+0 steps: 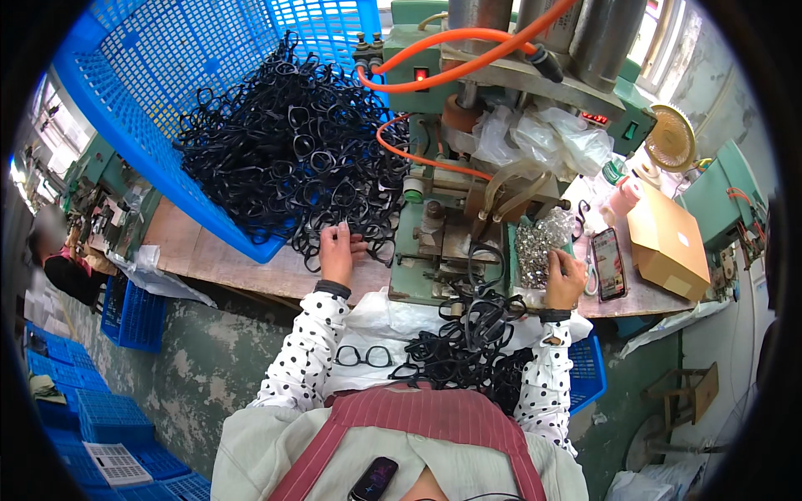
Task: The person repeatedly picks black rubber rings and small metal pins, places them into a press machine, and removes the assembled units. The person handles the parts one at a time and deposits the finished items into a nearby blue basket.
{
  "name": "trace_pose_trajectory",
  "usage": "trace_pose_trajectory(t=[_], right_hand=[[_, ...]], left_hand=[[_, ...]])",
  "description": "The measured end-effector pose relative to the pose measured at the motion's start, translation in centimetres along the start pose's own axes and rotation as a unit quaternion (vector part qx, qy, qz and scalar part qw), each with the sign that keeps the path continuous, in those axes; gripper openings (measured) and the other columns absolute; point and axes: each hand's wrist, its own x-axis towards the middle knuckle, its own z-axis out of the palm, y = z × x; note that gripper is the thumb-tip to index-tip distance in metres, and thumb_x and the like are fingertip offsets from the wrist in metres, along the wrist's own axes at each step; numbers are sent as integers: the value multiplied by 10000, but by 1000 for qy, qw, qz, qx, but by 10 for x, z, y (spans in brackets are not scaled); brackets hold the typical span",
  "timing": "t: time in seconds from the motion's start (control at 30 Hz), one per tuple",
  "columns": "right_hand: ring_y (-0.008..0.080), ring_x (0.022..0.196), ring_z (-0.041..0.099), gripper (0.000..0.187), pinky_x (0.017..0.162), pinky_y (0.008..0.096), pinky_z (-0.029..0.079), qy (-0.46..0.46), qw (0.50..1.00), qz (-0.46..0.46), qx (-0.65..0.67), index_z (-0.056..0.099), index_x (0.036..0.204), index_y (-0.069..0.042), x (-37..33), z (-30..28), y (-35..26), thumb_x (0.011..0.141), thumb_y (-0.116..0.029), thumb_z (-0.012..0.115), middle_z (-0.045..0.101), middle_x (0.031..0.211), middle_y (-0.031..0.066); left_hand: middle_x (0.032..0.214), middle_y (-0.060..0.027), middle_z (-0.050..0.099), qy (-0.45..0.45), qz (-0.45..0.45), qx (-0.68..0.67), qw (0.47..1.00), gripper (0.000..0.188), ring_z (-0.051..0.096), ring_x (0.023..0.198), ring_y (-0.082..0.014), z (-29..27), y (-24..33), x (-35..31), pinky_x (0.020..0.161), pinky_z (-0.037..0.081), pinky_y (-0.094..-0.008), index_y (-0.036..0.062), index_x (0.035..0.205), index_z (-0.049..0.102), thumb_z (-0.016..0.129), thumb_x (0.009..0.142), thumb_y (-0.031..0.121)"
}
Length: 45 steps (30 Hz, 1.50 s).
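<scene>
At the near edge of a big heap of black eyeglass frames [292, 159], my left hand [338, 253] has its fingers curled on one of them; the exact grip is partly hidden. My right hand [565, 280] is pinched closed beside a pile of small shiny metal pieces [541, 242]; what lies between the fingertips is too small to make out. Between my hands stands a green press machine [413, 280], with a black frame [486, 263] upright at its front. More black frames [468, 342] lie bunched on my lap, and a single frame [364, 356] rests on white cloth.
A tilted blue plastic basket [142, 138] backs the heap. Orange air hoses [468, 37] arch over the machine. Right of the metal pieces are a phone [608, 264], an open cardboard box [668, 242] and a small fan [670, 138]. Another person [71, 271] sits far left.
</scene>
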Motion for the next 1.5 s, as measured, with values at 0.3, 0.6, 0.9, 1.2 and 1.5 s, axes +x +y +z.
trace_pose_trajectory(t=[0.3, 0.6, 0.9, 1.2, 1.5], right_hand=[[205, 844, 603, 111, 837, 371, 417, -5, 990, 142, -18, 752, 903, -177, 3, 7, 4, 806, -232, 745, 678, 797, 6], [214, 875, 607, 159, 820, 329, 473, -13, 984, 69, 167, 754, 903, -98, 7, 14, -74, 756, -42, 734, 691, 882, 71], [309, 863, 554, 261, 816, 394, 441, -90, 968, 23, 234, 633, 994, -21, -2, 6, -169, 745, -38, 710, 605, 872, 119], [171, 827, 590, 310, 761, 275, 488, 38, 891, 89, 444, 542, 1045, 17, -24, 48, -170, 803, -3, 735, 562, 962, 102], [300, 890, 598, 256, 798, 390, 471, 83, 994, -54, 43, 651, 1001, -66, 19, 15, -90, 765, -113, 741, 667, 937, 98]], left_hand=[[854, -82, 636, -25, 242, 165, 956, 475, 592, 652, -112, 8, 42, -28, 544, 447, -242, 63, 1413, 278, 485, 988, 107], [871, -91, 619, -41, 371, 236, 897, 187, 581, 750, -213, 44, 91, -78, 693, 469, -306, 22, 1075, 632, 566, 970, 162], [875, -123, 631, -115, 452, 173, 868, 178, 586, 690, -222, 94, 157, -99, 634, 475, -304, -8, 1071, 624, 594, 951, 121], [922, -120, 663, -160, 442, 115, 875, 175, 647, 811, -240, 95, 155, -88, 734, 503, -317, -17, 1057, 633, 602, 894, 37], [1215, -171, 627, -408, 635, 179, 632, 416, 624, 1083, -308, 105, 90, -118, 957, 495, -459, -4, 1227, 584, 619, 813, -18]])
